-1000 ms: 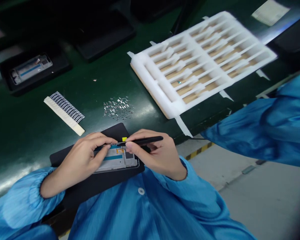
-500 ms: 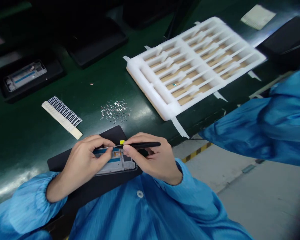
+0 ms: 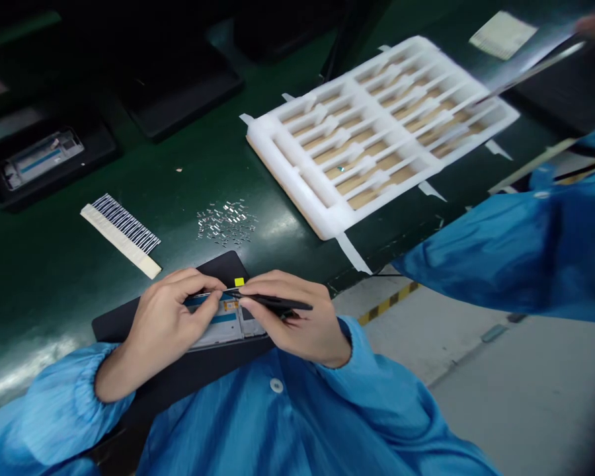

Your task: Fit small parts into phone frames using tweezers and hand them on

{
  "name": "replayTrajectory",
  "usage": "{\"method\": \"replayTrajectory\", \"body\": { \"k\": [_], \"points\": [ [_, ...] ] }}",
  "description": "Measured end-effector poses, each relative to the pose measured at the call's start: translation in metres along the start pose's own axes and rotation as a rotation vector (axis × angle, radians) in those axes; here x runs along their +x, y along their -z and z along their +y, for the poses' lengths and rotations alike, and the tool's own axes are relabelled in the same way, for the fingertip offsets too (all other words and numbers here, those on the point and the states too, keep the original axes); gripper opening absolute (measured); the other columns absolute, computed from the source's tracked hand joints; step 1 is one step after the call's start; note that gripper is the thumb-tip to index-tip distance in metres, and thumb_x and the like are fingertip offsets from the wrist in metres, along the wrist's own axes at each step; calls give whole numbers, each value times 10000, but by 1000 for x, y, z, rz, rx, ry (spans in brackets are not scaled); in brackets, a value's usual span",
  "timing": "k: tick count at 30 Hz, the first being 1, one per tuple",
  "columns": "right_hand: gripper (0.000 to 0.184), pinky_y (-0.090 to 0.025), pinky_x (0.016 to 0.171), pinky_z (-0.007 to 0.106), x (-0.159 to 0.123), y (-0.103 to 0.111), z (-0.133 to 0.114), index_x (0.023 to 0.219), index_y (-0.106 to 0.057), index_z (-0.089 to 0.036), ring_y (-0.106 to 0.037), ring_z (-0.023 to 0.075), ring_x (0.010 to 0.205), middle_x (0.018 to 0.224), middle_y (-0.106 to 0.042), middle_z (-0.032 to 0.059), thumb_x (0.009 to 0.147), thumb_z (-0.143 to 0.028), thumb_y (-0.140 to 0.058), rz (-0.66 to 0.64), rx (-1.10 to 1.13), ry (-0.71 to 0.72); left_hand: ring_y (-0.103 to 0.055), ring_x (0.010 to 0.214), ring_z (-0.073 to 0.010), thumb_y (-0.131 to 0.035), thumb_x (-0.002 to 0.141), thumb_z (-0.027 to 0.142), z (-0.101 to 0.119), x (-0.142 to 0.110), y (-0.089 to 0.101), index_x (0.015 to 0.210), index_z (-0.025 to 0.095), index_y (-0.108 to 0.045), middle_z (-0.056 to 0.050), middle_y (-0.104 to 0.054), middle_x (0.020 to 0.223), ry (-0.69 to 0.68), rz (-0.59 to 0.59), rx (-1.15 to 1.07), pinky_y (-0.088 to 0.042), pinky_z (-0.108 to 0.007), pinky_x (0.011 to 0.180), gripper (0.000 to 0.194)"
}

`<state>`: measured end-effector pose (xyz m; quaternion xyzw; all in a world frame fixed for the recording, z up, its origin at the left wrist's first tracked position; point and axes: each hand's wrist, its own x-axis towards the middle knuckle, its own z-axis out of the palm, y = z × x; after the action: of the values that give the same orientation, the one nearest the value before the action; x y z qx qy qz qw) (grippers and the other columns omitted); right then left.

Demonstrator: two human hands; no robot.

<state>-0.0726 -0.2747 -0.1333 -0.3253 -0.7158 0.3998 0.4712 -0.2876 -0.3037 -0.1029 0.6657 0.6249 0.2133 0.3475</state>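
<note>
My right hand (image 3: pixel 295 317) is closed around black tweezers (image 3: pixel 282 303), whose slim end points left over a phone frame (image 3: pixel 218 334). Thumb and forefinger of my left hand (image 3: pixel 178 314) are pinched together at the frame's upper edge, close to the tweezers' tip; what lies between them is too small to tell. The frame is silver-grey with blue strips and a small orange piece. Under it lies a black tray (image 3: pixel 223 266), with a yellow square (image 3: pixel 239 282) near its upper edge. Both hands partly cover the frame.
Tiny metal pieces (image 3: pixel 228 221) lie scattered beyond the tray, beside a cream strip with metal pins (image 3: pixel 121 235). A taped white foam tray (image 3: pixel 297 192) stands right of them. Another phone frame (image 3: pixel 44 158) sits in a black tray at left. A co-worker's blue sleeve (image 3: pixel 506 258) shows at right.
My right hand has shifted slightly left and the tweezers now tilt more steeply. My left hand keeps its pinch. At upper right, a co-worker's hand with a long thin tool has come into view.
</note>
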Motion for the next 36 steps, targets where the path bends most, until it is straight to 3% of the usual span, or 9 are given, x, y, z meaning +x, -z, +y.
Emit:
{"method": "replayTrajectory", "body": {
  "k": [4,8,11,16,19,22,25,31,36],
  "points": [
    [221,-681,852,369,-6,-1,5,1152,-763,-177,-784,214,955,1023,-810,115,961,-75,-717,-54,-48,92,-716,943,-168,-617,1010,313,-2,0,1,1017,248,-792,11,-780,1007,-51,2,65,-526,-298,803,187],
    [247,-680,862,390,-9,-2,8,1200,-741,-174,-772,219,979,1037,-805,118,977,-75,-698,-65,-92,167,-725,972,-166,-562,1057,283,-6,-3,8,1171,229,-749,5,-784,1069,-204,-32,193,-547,-300,839,225],
    [205,-682,841,372,-9,-3,8,1163,-747,-165,-771,209,947,1005,-802,115,982,-84,-695,-47,-85,138,-743,946,-178,-572,1065,270,-8,-10,10,1261,174,-701,-23,-792,1108,-326,55,342,-566,-309,834,253],
    [205,-676,849,362,-10,-7,7,1146,-747,-151,-761,200,929,1011,-801,119,971,-59,-692,-52,-101,153,-730,880,-216,-602,1051,201,-7,-22,9,1131,114,-709,-49,-797,962,-532,189,623,-566,-350,835,160],
    [200,-671,857,357,-9,-6,5,1124,-758,-128,-767,208,934,1018,-804,138,951,-40,-709,-62,-85,143,-719,937,-216,-594,1059,234,-12,-16,21,1122,150,-722,-43,-786,1008,-480,163,628,-564,-340,847,165],
    [158,-667,792,318,-5,-2,1,1051,-786,-136,-782,200,873,967,-808,125,935,-49,-723,16,5,29,-710,997,-258,-579,1062,296,-27,-3,41,1087,165,-739,-73,-756,1113,-281,247,760,-555,-373,832,208],
    [154,-657,736,307,-2,5,-2,998,-807,-161,-777,192,813,916,-810,100,914,-55,-733,112,38,-42,-703,964,-291,-559,1054,300,-46,10,54,1047,138,-742,-103,-734,1079,-138,289,915,-537,-390,763,245],
    [167,-653,720,328,-2,8,0,999,-812,-183,-775,204,807,915,-812,87,912,-67,-728,135,29,-57,-695,886,-295,-443,1078,260,-59,12,45,990,127,-699,-114,-721,982,-81,241,1131,-482,-383,671,302],
    [170,-658,810,370,-2,14,0,1043,-783,-190,-775,223,913,1002,-801,98,958,-95,-670,139,11,-47,-626,626,-241,-406,1086,231,-51,6,45,916,155,-624,-53,-633,725,-105,206,1184,-341,-367,521,286]
  ]
}}
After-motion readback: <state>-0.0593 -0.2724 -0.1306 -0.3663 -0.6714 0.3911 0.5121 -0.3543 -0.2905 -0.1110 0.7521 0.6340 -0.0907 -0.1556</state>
